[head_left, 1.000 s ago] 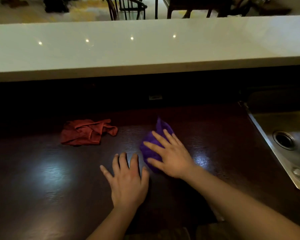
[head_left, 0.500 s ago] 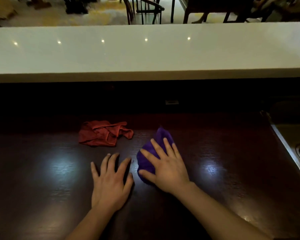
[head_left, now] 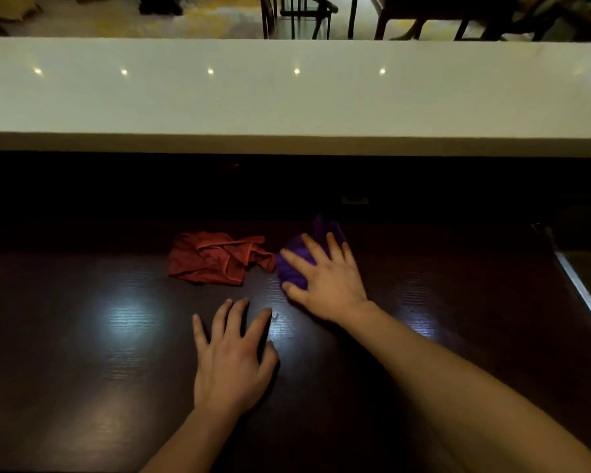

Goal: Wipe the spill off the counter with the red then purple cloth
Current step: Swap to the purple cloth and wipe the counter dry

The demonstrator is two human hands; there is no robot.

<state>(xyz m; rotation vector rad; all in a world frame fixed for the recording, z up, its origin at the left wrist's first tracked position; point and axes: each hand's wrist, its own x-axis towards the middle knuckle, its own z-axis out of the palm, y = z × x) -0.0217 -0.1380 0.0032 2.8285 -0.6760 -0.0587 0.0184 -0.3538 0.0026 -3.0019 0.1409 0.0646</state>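
The purple cloth [head_left: 296,264] is bunched on the dark wooden counter [head_left: 82,336], and my right hand [head_left: 325,278] presses flat on top of it with fingers spread. The cloth's left edge nearly touches the red cloth [head_left: 212,259], which lies crumpled and free just to its left. My left hand [head_left: 232,360] rests flat on the counter nearer to me, fingers apart, holding nothing. A small wet glint [head_left: 274,315] shows on the wood beside its fingertips.
A raised white ledge [head_left: 287,97] runs across the back, with a dark gap beneath it. A steel sink's rim [head_left: 584,295] borders the counter at the right. Chairs and table legs stand beyond the ledge.
My right hand has pushed the purple cloth away from me and up beside the red cloth. The left hand stays flat on the counter. The view has shifted left, so less of the sink shows.
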